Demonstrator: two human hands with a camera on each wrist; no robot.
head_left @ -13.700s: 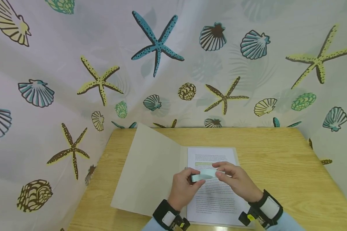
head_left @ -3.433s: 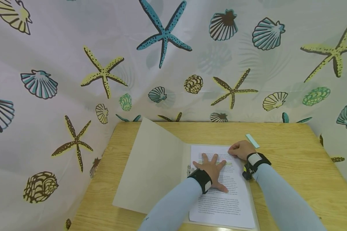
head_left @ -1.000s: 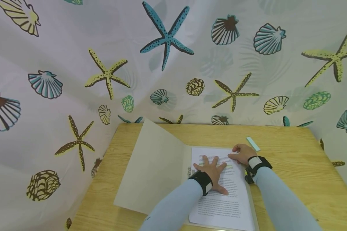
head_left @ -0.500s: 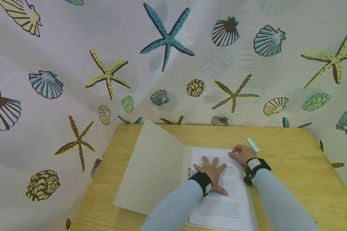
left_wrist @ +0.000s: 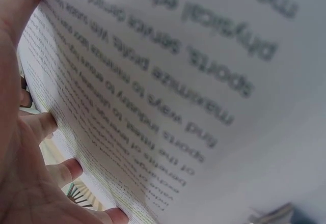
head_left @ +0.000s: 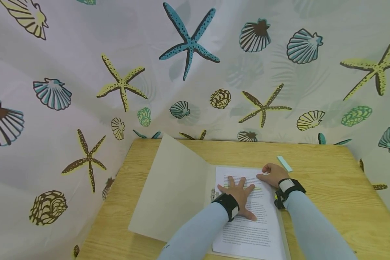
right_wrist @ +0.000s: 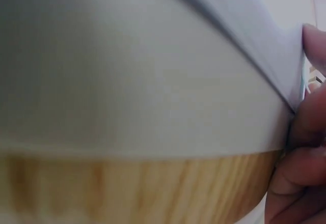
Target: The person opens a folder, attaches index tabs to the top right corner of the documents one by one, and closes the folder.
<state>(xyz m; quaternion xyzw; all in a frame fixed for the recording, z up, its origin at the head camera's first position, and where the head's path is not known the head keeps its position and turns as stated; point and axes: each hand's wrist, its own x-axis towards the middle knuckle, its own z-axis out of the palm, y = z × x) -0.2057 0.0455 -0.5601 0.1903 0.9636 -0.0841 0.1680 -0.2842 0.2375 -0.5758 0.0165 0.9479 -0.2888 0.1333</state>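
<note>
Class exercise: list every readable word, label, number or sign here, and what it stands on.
On the printed page, left wrist view:
"of the fittest"
"sports industry to ensure"
"find ways to minimize"
"maximize profits"
"sports, service demand"
"physical educat..."
"more"
Its other text, including the yellow-highlighted line, is too small, blurred or cut off to read.
Nothing readable on the folder or pale strip.

A curtained-off desk space (home or office, I cannot tell which): a pale curtain printed with starfish and seashells hangs along the wood-grain tabletop's far, left and right edges, while an open file folder of typed pages lends an office look.
</note>
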